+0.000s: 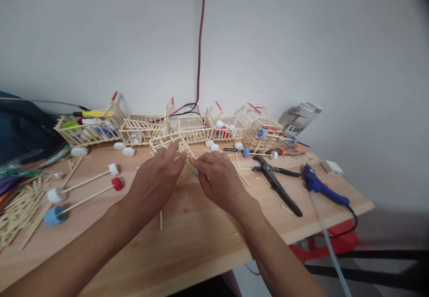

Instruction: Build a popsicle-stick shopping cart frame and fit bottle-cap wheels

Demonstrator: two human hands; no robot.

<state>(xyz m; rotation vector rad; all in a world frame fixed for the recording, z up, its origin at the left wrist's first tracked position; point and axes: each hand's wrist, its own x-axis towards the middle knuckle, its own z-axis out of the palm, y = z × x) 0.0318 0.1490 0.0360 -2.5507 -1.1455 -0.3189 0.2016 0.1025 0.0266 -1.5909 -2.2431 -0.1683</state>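
A small cart made of thin wooden sticks [166, 141] is in front of me at mid-table. My left hand [156, 169] is closed around its near side, with the thumb and fingertips on the sticks. From the right, my right hand [217, 174] pinches the cart's end, close to my left fingertips. Both hands hide much of the cart's lower part. Something small and blue shows beside the right fingers. Behind stands a row of similar stick carts, among them a cart with bottle caps in it [75, 138] and an upended cart with blue wheels [256, 138].
Two stick axles with cap wheels, one with white caps [87, 183] and one with a blue cap [55, 216], lie left, near loose sticks [23, 207]. Black cutters [278, 187], orange-handled pliers [291, 150] and a blue glue gun [323, 185] lie right. A red-black cable [200, 42] hangs behind.
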